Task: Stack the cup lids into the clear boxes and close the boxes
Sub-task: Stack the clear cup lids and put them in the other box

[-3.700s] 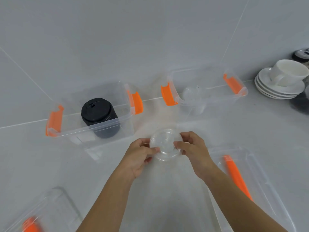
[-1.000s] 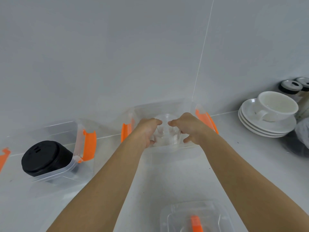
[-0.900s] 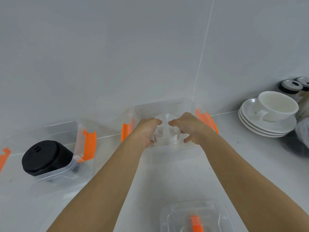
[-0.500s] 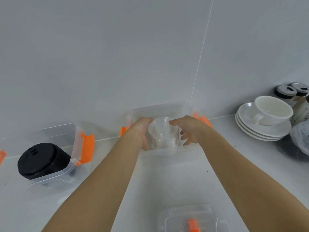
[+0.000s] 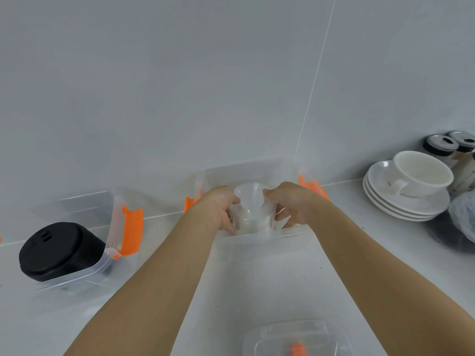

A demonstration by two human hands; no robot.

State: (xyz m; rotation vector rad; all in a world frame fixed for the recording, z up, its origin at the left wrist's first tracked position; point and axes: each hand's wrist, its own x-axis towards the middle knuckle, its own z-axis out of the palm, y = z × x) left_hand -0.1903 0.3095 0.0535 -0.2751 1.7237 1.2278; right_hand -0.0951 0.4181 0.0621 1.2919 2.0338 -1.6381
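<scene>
A stack of clear cup lids stands inside the open clear box with orange latches by the wall. My left hand grips the stack's left side and my right hand grips its right side, both reaching down into the box. A second open clear box at the left holds a stack of black cup lids. A clear box lid with an orange handle lies near the bottom edge.
A white cup on stacked saucers sits at the right on the white counter, with dark-lidded jars behind and a dark bag beside them. The white tiled wall rises just behind the boxes.
My hands carried the clear lid from above the counter into the right-hand box onto the stack. In the last second they shifted down along the stack's sides.
</scene>
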